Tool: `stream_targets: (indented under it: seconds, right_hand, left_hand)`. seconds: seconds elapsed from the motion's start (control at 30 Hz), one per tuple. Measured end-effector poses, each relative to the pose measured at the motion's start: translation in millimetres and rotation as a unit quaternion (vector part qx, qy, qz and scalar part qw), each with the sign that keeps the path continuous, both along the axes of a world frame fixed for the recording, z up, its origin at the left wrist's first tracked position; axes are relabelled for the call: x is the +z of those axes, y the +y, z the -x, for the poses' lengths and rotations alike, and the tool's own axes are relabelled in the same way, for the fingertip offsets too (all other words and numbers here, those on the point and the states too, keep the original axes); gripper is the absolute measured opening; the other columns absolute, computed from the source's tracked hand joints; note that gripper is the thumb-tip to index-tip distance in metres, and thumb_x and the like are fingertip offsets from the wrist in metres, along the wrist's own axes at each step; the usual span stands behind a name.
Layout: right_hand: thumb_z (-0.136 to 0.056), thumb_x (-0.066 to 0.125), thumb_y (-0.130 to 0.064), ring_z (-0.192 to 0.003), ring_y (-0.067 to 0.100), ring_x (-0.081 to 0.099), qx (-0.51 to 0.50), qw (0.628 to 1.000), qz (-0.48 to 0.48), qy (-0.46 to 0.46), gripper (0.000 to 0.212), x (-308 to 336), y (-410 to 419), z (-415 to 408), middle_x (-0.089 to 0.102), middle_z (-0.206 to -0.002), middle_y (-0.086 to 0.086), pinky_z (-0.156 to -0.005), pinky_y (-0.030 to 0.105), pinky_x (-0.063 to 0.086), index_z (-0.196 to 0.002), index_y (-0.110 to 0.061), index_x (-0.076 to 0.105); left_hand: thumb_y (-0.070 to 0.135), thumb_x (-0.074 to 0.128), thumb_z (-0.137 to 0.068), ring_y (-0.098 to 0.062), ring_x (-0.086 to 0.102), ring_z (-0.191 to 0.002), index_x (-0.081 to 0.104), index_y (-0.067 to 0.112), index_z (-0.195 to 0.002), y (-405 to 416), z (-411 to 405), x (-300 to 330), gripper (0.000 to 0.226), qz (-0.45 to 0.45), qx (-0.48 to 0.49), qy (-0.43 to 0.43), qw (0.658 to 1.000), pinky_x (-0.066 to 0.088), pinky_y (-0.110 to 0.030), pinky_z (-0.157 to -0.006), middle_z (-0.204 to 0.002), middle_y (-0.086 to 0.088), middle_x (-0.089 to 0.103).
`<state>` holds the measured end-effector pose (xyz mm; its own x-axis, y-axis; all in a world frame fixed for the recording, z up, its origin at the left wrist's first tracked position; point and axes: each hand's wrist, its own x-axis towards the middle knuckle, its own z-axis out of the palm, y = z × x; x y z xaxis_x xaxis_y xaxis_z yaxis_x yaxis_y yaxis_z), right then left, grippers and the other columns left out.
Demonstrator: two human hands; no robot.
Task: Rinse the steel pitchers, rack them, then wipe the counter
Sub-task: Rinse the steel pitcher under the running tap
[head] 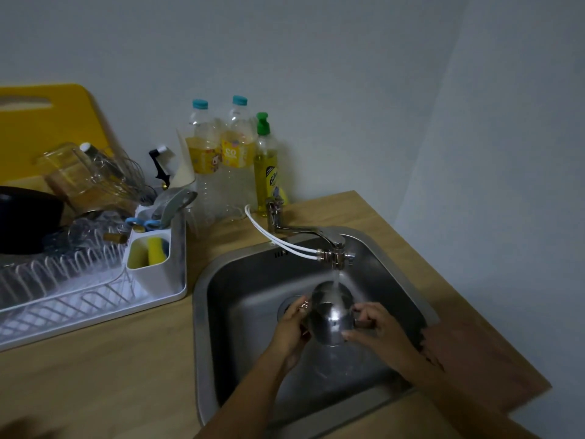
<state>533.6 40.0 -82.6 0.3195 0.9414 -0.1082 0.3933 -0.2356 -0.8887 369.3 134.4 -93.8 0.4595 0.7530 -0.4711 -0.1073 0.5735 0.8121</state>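
A small steel pitcher (pixel 331 315) is held over the steel sink (pixel 240 280), tipped with its mouth away from me, under water running from the faucet (pixel 329 245). My left hand (pixel 292 327) holds the pitcher's left side. My right hand (pixel 375 331) grips its handle on the right, thumb on the body. The white dish rack (pixel 95 280) stands on the wooden counter (pixel 104 375) to the left of the sink.
The rack holds a dark pan (pixel 25 220), a glass jug (pixel 79 172), a whisk and a caddy with yellow sponges (pixel 152 251). Two clear bottles (pixel 221 160) and a green-capped dish soap bottle (pixel 266 166) stand behind the faucet. A yellow cutting board (pixel 47 112) leans on the wall.
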Motion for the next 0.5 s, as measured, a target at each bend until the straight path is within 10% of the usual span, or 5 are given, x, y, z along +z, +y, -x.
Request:
stream_targets:
  seconds: [0.2, 0.3, 0.5]
  right_hand:
    - [-0.069, 0.080, -0.023, -0.101, -0.012, 0.049, 0.046, 0.989, -0.040, -0.137, 0.037, 2, 3, 7, 0.037, -0.115, -0.024, -0.083, 0.001, 0.039, -0.086, -0.036, 0.050]
    - [-0.067, 0.074, -0.044, -0.102, 0.000, 0.051, 0.049, 0.985, -0.057, -0.158, 0.030, 4, 10, 7, 0.047, -0.114, -0.011, -0.086, 0.010, 0.040, -0.085, -0.035, 0.052]
    - [-0.084, 0.067, -0.030, -0.063, 0.008, 0.053, -0.072, 0.997, -0.001, 0.011, 0.029, 18, 36, -3, 0.053, -0.067, -0.004, -0.061, 0.020, 0.047, -0.065, -0.023, 0.047]
  left_hand:
    - [0.011, 0.039, -0.098, -0.026, 0.059, -0.094, 0.058, 0.008, -0.109, 3, -6, 1, 0.022, 0.070, 0.034, -0.051, 0.996, 0.051, -0.033, -0.075, -0.107, -0.015, 0.061]
    - [0.012, 0.043, -0.096, -0.028, 0.060, -0.091, 0.061, 0.004, -0.100, 7, -8, 1, 0.020, 0.127, 0.044, -0.079, 0.988, 0.052, -0.035, -0.076, -0.104, -0.018, 0.062]
    - [0.035, 0.053, -0.091, -0.022, 0.055, -0.083, 0.061, 0.013, -0.095, 4, -1, -7, 0.024, 0.136, 0.024, -0.018, 0.990, 0.050, -0.036, -0.077, -0.094, -0.008, 0.056]
